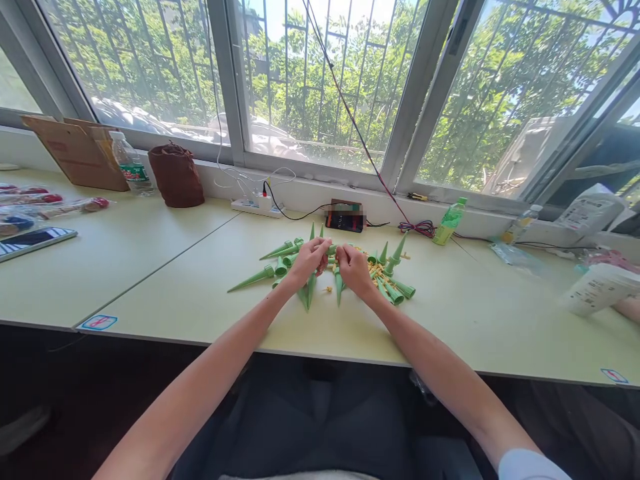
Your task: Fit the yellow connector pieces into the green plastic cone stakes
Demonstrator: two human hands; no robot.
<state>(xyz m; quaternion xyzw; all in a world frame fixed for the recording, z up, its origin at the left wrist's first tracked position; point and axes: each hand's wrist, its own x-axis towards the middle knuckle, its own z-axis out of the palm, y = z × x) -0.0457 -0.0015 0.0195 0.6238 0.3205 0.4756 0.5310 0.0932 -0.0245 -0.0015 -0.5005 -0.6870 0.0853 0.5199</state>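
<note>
My left hand [311, 261] is closed in a pinch over the middle of the pile, and a bit of green plastic [331, 250] shows at its fingertips. Close beside it, my right hand [354, 271] is curled shut; its fingers hide whatever is in them. Around both hands lie several green plastic plant-watering spikes [253, 279], pointed at one end and hollow at the other. Small yellow plastic pieces [376, 275] are heaped among the spikes to the right. One loose yellow piece [327, 289] lies on the table between my wrists.
Behind the pile, a dark phone-like device [345, 217] leans near the sill, with a power strip [257, 207] to its left. A green bottle [450, 221] and coiled cable [417, 228] stand back right. A brown pouch [176, 175] and phone [35, 243] are left; a white cup [600, 290] is far right.
</note>
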